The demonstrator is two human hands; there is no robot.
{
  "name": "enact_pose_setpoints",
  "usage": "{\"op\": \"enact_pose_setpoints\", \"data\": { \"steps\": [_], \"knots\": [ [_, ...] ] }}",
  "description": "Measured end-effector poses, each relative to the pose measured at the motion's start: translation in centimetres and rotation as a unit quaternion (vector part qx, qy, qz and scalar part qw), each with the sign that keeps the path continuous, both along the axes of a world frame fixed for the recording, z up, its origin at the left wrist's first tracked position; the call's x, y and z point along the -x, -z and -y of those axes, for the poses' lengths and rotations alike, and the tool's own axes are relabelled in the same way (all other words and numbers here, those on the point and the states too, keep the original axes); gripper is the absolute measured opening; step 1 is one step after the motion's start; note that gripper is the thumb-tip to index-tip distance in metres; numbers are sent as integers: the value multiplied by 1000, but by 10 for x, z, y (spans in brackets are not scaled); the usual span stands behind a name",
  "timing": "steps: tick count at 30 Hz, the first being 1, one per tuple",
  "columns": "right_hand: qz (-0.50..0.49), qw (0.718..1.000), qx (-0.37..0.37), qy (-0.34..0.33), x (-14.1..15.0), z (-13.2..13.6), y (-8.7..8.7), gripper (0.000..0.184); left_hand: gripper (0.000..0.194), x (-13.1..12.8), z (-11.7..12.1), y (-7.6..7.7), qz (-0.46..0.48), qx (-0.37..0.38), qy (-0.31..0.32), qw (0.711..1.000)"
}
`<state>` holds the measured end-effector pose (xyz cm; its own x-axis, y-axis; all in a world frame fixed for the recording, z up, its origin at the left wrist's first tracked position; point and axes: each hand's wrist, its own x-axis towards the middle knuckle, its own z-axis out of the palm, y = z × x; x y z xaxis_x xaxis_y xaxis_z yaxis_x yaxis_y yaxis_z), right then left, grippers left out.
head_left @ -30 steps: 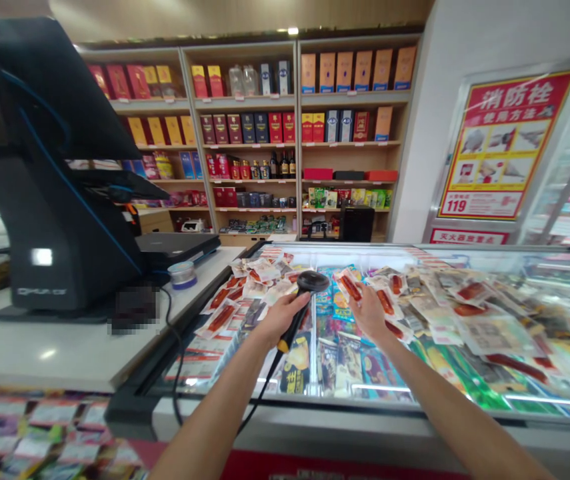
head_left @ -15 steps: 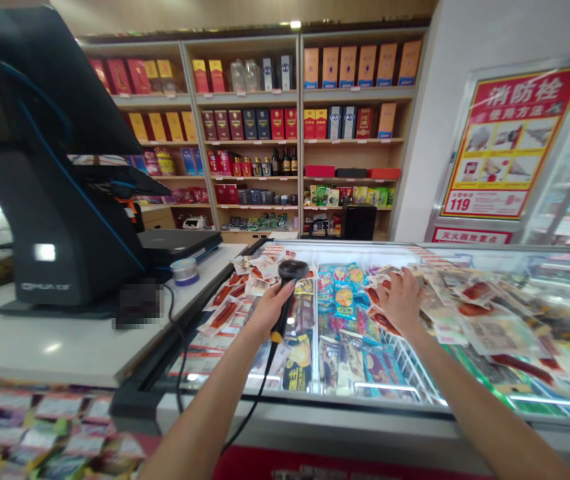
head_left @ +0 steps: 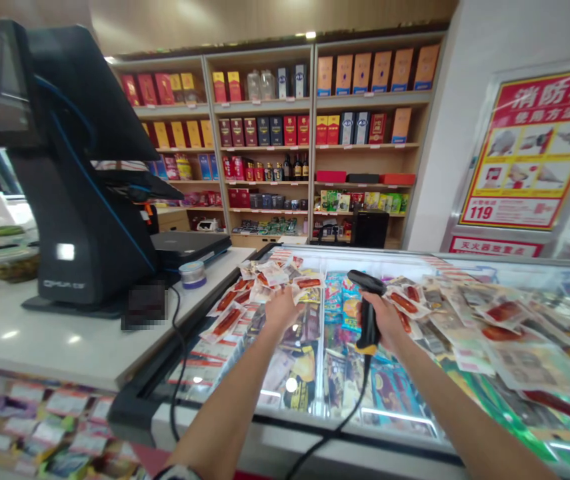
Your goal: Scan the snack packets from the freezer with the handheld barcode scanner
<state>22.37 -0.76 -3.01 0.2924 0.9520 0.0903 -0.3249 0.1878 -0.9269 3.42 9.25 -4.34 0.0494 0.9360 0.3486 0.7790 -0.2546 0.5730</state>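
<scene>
Right hand [head_left: 387, 321] is wrapped around the black scanner [head_left: 369, 317], head poking out above the fingers, cord [head_left: 366, 375] dangling below. Left hand [head_left: 282, 310] is over the freezer [head_left: 265, 441], 1 sausage packet [head_left: 309, 283] just beside it; can't tell if it's pinching anything.

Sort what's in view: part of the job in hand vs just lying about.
In hand or at hand:
- handheld scanner, gripped by the right hand
- its black cord
- sealed red-sausage packs; left hand is at them, grip unclear

Just around:
- round tub on the counter
- boxes on shelves
- wall poster
</scene>
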Motion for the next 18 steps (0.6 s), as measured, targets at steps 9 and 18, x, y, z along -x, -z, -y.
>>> {"op": "enact_pose_setpoints", "data": {
  "steps": [9,18],
  "knots": [
    [-1,997,27,-68,-17,13,1,21,34,-1,-46,-10,126,70,40,989],
    [-99,988,71,-90,-16,19,-8,26,24,-29,-18,-23,591,278,218,725]
  ]
}}
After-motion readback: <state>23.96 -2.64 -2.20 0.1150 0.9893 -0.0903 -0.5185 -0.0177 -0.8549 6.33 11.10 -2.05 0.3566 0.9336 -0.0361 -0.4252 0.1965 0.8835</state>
